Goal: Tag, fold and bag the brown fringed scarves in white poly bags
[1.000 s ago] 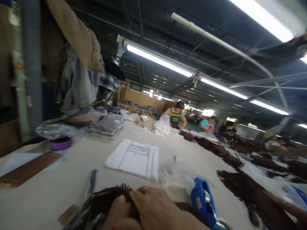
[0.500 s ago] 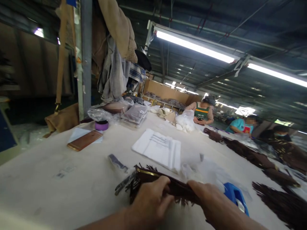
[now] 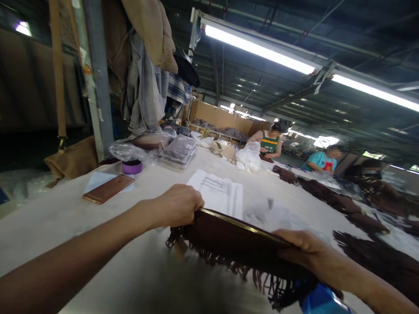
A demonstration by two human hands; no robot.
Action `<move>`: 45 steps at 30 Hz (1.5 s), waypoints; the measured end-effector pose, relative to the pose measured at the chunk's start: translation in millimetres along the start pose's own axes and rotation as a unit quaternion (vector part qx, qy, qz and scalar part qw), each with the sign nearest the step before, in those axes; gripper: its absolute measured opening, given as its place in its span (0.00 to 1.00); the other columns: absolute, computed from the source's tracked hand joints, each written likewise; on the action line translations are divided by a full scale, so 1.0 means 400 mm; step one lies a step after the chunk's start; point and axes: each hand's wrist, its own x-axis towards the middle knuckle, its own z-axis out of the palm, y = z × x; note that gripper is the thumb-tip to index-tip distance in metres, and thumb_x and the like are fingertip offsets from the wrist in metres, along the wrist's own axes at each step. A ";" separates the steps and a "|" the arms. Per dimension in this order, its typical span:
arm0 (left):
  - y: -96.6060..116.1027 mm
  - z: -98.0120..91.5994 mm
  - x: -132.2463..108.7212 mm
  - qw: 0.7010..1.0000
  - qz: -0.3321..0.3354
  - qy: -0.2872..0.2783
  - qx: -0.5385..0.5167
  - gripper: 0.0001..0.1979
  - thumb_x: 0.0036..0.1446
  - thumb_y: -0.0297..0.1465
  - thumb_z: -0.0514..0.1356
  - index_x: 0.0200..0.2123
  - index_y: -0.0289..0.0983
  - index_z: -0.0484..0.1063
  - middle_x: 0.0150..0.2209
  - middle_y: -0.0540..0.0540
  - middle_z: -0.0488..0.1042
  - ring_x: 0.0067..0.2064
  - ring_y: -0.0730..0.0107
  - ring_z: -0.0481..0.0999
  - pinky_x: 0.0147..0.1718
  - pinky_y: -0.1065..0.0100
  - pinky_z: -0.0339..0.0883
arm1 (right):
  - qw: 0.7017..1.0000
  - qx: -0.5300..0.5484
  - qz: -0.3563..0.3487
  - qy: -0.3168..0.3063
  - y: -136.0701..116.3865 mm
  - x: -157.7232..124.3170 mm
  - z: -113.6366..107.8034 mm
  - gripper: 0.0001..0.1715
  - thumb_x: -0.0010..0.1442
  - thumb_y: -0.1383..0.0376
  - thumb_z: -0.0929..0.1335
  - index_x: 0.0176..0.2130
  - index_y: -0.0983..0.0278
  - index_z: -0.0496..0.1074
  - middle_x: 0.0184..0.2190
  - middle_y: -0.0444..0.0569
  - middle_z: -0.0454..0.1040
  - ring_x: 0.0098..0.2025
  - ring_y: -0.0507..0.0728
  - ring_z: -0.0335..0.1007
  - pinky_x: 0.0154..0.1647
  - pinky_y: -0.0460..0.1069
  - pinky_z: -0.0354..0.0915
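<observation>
Between my hands is a dark brown fringed bag (image 3: pixel 235 240) with a gold zipper along its top edge. My left hand (image 3: pixel 183 203) grips the zipper's far left end, fingers closed in a fist. At the right, my right hand (image 3: pixel 304 248) pinches the bag's top edge, thumb on the near side and the other fingers partly hidden. Fringe hangs from the lower edge, and a tan tag (image 3: pixel 180 250) dangles at the left corner. White bags with dark stripes (image 3: pixel 216 189) lie on the table just beyond. Below the right hand is a blue tape dispenser (image 3: pixel 322 301), partly hidden.
A phone (image 3: pixel 109 188) on pale blue paper and a purple tape roll (image 3: pixel 132 167) lie to the left. Plastic-wrapped packs (image 3: pixel 178 150) are stacked behind. More brown fringed bags (image 3: pixel 340 205) line the right side. Other people (image 3: pixel 270 146) work across the table.
The bag has been lifted and stretched out wide, its zipper edge now straight. My left hand has moved up and left to its end; my right hand has shifted right.
</observation>
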 end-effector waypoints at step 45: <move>-0.237 0.296 -0.136 0.889 0.153 0.166 0.399 0.19 0.53 0.13 0.46 0.43 0.28 0.71 0.33 0.39 0.75 0.32 0.62 0.74 0.30 0.64 0.67 | 0.765 -0.467 -0.248 0.369 0.174 0.199 0.306 0.18 0.56 0.80 0.58 0.39 0.65 0.69 0.34 0.49 0.74 0.37 0.54 0.69 0.41 0.48 0.59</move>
